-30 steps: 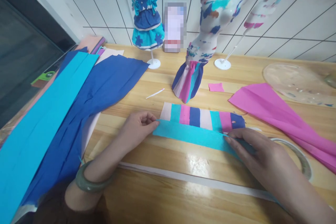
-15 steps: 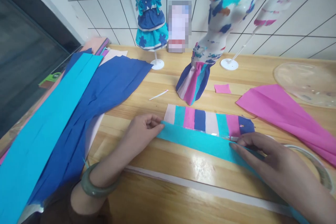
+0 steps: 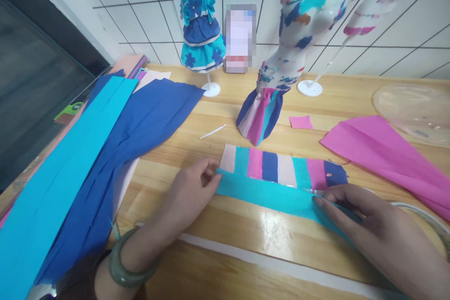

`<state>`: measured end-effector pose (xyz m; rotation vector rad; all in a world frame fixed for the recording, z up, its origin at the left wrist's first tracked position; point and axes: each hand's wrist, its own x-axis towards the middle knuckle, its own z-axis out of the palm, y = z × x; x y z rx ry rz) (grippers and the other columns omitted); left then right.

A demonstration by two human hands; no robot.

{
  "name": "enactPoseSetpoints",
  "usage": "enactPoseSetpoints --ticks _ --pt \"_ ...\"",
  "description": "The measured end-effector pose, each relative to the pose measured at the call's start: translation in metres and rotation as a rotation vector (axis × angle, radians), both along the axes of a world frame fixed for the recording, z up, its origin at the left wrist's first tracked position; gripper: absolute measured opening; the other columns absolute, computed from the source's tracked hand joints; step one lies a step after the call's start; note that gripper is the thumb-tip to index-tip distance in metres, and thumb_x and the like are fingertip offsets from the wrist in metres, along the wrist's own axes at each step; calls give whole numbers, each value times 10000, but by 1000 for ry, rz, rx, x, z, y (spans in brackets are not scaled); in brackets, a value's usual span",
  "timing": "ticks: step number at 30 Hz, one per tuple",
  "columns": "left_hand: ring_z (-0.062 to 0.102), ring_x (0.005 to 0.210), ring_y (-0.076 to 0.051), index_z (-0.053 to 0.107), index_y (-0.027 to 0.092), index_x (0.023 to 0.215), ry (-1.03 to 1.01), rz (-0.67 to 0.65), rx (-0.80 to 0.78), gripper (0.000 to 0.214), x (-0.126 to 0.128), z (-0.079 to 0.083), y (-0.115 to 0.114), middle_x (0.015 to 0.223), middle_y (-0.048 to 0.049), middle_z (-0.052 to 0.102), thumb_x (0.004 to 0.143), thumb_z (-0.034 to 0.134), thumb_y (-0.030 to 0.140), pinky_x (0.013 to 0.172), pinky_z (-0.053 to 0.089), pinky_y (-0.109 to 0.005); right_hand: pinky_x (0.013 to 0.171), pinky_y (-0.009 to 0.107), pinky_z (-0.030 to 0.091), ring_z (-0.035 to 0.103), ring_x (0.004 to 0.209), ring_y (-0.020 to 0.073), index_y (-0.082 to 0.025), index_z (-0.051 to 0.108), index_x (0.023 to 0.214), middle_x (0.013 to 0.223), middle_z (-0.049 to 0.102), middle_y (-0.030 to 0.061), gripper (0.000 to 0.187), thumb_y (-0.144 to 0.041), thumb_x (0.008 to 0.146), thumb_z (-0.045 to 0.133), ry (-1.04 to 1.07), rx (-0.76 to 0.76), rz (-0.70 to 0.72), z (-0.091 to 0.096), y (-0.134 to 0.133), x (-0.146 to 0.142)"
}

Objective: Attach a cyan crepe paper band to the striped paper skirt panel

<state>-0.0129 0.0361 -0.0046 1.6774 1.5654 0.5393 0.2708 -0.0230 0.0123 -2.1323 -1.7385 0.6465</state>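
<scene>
A long turquoise crepe paper strip [image 3: 263, 193] is stretched between my two hands along the lower edge of a striped paper panel [image 3: 286, 168]. My left hand [image 3: 197, 187] pinches the strip's left end beside the panel's pale corner. Farther along, my right hand [image 3: 365, 220] pinches the strip between thumb and forefinger, near the panel's dark blue end. The strip's tail runs down under the right hand. The panel has pale pink, turquoise, magenta and navy bands and lies flat on the table.
Behind the panel stands a paint-stained mannequin [image 3: 298, 37] with a striped skirt. Farther back is a doll form in a blue dress [image 3: 202, 33]. Blue crepe paper [image 3: 140, 117] lies left, magenta paper [image 3: 383, 150] right, a tape roll [image 3: 422, 213] by my right hand. A white strip [image 3: 253, 253] lies in front.
Both hands keep their pinch on the turquoise strip at nearly the same spots. The whole view has shifted slightly, so things appear a little lower and the panel farther right.
</scene>
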Motion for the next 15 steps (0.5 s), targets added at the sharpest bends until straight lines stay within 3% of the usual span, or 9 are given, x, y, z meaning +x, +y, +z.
enactPoseSetpoints --ticks 15 --pt "606 724 -134 618 230 996 119 -50 105 198 1 1 -3 820 17 668 840 500 259 668 445 -258 585 381 474 621 647 242 -260 600 631 720 677 26 405 -646 565 497 23 -136 -143 5 6 -8"
